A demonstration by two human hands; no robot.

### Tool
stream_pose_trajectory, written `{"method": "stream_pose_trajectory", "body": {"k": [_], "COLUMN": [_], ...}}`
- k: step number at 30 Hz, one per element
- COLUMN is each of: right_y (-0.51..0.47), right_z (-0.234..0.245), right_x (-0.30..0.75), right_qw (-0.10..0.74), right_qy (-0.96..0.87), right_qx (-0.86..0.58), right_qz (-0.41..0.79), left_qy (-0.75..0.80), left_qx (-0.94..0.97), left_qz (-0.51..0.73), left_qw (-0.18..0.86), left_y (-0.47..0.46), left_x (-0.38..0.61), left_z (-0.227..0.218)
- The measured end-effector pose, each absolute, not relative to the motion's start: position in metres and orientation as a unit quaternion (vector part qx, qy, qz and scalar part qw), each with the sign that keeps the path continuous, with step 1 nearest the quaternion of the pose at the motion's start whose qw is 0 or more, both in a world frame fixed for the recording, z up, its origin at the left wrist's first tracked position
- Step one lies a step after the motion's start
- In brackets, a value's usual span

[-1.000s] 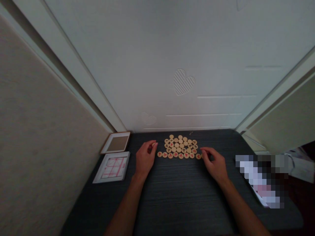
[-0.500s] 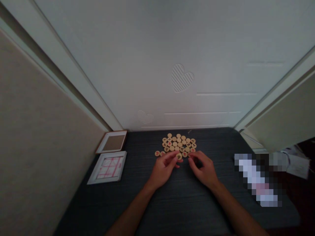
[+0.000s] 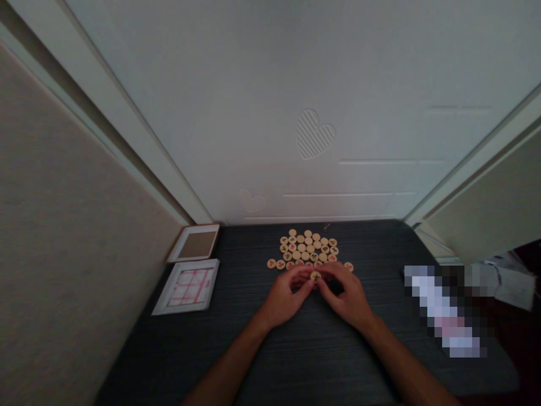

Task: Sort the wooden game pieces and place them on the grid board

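Note:
A cluster of several round wooden game pieces with red and black marks lies on the dark table near the far wall. My left hand and my right hand meet just in front of the cluster. Their fingertips pinch one wooden piece with a dark mark between them, held just above the table. Two loose pieces lie to the left of my hands and one loose piece to the right.
Two shallow white-rimmed box halves lie at the table's left edge: one with a red grid, one with a brown inside behind it. A blurred-out object lies at the right. A white wall stands right behind the pieces.
Both hands came in from the two ends of the front row to the middle and closed on one piece together. The front row of pieces is now partly hidden by my fingers.

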State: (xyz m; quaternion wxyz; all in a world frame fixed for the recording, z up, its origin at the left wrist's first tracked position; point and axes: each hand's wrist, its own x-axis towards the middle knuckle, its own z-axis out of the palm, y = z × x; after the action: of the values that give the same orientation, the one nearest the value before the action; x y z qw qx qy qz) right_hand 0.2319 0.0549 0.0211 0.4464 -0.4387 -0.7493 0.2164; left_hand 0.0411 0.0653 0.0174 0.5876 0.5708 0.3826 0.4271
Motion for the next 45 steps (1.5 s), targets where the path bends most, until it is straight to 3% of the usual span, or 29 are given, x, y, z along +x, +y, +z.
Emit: {"method": "stream_pose_trajectory", "body": {"k": [24, 38, 45], "right_y": [0.053, 0.055, 0.054], "right_z": [0.016, 0.010, 0.011], "right_x": [0.229, 0.231, 0.231], "right_qw": [0.410, 0.433, 0.435], "right_qy": [-0.770, -0.743, -0.745], "right_qx": [-0.422, -0.444, -0.442], "right_qz": [0.247, 0.253, 0.245], "left_qy": [0.424, 0.378, 0.399], "left_qx": [0.559, 0.585, 0.599], "left_qz": [0.446, 0.426, 0.446], "left_qw": [0.556, 0.578, 0.532], "left_y": [0.068, 0.066, 0.066], "left_x": [0.041, 0.041, 0.038], "left_z": [0.014, 0.018, 0.021]}}
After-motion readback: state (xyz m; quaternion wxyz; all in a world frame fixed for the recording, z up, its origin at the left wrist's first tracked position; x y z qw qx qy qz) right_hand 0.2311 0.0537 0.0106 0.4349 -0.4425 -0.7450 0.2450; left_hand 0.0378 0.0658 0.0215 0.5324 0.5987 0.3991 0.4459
